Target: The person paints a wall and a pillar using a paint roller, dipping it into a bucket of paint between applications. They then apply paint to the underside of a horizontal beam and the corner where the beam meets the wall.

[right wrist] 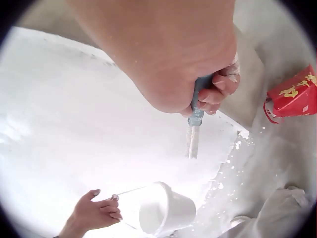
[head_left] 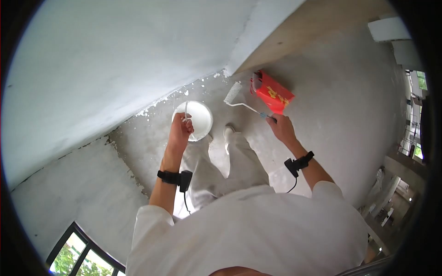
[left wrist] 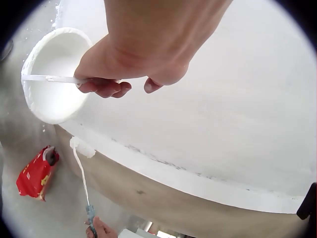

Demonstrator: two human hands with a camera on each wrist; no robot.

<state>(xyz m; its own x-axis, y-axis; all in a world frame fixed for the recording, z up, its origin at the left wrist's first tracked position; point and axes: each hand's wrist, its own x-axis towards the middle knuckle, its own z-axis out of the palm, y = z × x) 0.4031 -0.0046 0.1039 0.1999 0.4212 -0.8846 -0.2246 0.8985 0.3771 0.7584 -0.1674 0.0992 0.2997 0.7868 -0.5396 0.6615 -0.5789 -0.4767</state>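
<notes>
My left hand holds the handle of a white bucket, fingers curled round it and thumb apart. White paint shows inside the bucket, and its rim is coated too. In the right wrist view the bucket hangs tilted below the handle. Out to the right, my right hand grips a paint roller by its blue-grey grip. The roller's white, paint-covered sleeve points forward, toward the wall's corner. In the right wrist view, the sleeve is lost against the bright wall.
A red bag with yellow lettering lies on the grey floor, beyond the roller. The pale wall runs along the front left, white splashes at its foot. A brown wall face adjoins it. Behind left is a window.
</notes>
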